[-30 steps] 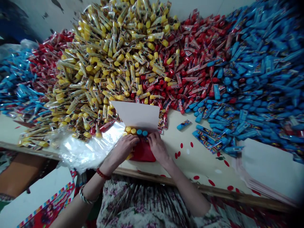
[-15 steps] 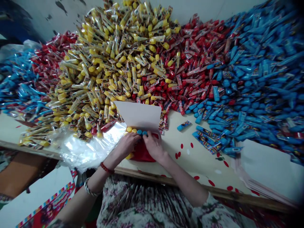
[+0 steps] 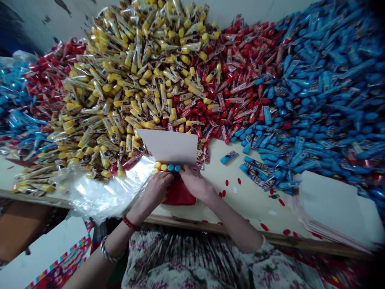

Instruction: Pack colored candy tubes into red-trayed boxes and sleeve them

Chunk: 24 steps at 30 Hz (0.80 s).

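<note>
Left of the card (image 3: 167, 146), a white printed box (image 3: 39, 251) sits below the worktop (image 3: 249, 206) edge, and a clear plastic bag (image 3: 108, 188) lies on the worktop, touching the card's lower left corner. Behind the bag, blue (image 3: 15, 92), red (image 3: 51, 76) and yellow (image 3: 135, 76) heaps of tubes spread across the worktop.

Just below the card, a row of yellow- and blue-capped tubes (image 3: 165, 167) lies across a red packet (image 3: 179, 192). The left hand (image 3: 155, 192), with a red bead bracelet (image 3: 130, 223) and metal bangle (image 3: 108, 249) on its wrist, curls over the row's left end. The right hand (image 3: 195, 182) lies angled over its right end, fingers closed on the tubes. Both grips are clenched; both forearms reach up from the wooden edge (image 3: 192, 224).

Right of the card, open worktop scattered with red dots (image 3: 240, 200) gives room to move. Beyond it lie one loose blue tube (image 3: 229, 157), a larger blue heap (image 3: 325, 100) and a stack of white sheets (image 3: 331, 204).
</note>
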{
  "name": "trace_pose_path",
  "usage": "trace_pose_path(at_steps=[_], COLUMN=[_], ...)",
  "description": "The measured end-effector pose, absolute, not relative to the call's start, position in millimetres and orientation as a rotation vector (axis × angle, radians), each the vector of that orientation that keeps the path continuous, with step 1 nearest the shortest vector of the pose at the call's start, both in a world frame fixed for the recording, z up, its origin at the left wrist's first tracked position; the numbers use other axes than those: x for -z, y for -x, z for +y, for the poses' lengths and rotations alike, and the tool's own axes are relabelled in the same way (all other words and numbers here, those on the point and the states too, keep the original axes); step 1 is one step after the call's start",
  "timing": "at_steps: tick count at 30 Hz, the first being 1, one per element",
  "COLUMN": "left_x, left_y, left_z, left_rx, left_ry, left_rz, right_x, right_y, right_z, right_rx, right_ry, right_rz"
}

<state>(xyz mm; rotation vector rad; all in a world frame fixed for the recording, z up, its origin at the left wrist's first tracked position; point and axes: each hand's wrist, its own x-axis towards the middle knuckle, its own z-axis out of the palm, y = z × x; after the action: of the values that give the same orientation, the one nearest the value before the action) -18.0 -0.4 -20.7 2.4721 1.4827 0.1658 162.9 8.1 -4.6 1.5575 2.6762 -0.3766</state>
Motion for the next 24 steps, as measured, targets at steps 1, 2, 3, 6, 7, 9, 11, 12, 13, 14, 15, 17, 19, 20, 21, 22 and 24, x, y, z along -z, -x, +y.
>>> trace_pose_path(at_steps=[1, 2, 3, 6, 7, 9, 11, 12, 13, 14, 15, 17, 19, 20, 21, 22, 24], left_x=[22, 23, 24, 23, 23, 21, 20, 20, 21, 21, 22, 25, 29, 30, 32, 32, 32], left_y=[16, 14, 11, 5, 3, 1, 1, 3, 5, 7, 10, 16, 20, 21, 21, 20, 19], left_z=[-2, -3, -2, 2, 4, 8, 11, 11, 10, 8, 6, 1, -4, -5, -7, -7, -7], left_rx=[-0.181, -0.184, -0.176, -0.139, -0.133, -0.148, -0.203, -0.249, -0.296, -0.329, -0.340, -0.312, -0.283, -0.290, -0.303, -0.314, -0.322], left_ry=[-2.459, -2.445, -2.431, -2.418, -2.429, -2.460, -2.468, -2.458, -2.444, -2.431, -2.425, -2.432, -2.445, -2.447, -2.445, -2.441, -2.431], left_rz=[1.520, 1.552, 1.582, 1.623, 1.608, 1.542, 1.473, 1.461, 1.462, 1.470, 1.482, 1.513, 1.547, 1.566, 1.578, 1.581, 1.570], right_x=[3, 2, 2, 4, 5, 5, 5, 5, 5, 6, 6, 5, 4, 4, 3, 2, 1], right_y=[-160, -158, -157, -153, -152, -148, -146, -147, -150, -154, -160, -170, -176, -176, -173, -170, -160], right_z=[7, 6, 5, 1, 0, -3, -3, -1, 2, 6, 10, 18, 21, 20, 18, 16, 11], right_rx=[0.312, 0.265, 0.236, 0.215, 0.204, 0.161, 0.140, 0.154, 0.195, 0.253, 0.313, 0.405, 0.428, 0.406, 0.375, 0.336, 0.259], right_ry=[-1.559, -1.562, -1.565, -1.549, -1.541, -1.543, -1.561, -1.567, -1.557, -1.532, -1.500, -1.442, -1.428, -1.447, -1.474, -1.509, -1.573], right_rz=[2.670, 2.666, 2.666, 2.685, 2.698, 2.724, 2.734, 2.731, 2.725, 2.716, 2.708, 2.692, 2.687, 2.689, 2.687, 2.682, 2.657])
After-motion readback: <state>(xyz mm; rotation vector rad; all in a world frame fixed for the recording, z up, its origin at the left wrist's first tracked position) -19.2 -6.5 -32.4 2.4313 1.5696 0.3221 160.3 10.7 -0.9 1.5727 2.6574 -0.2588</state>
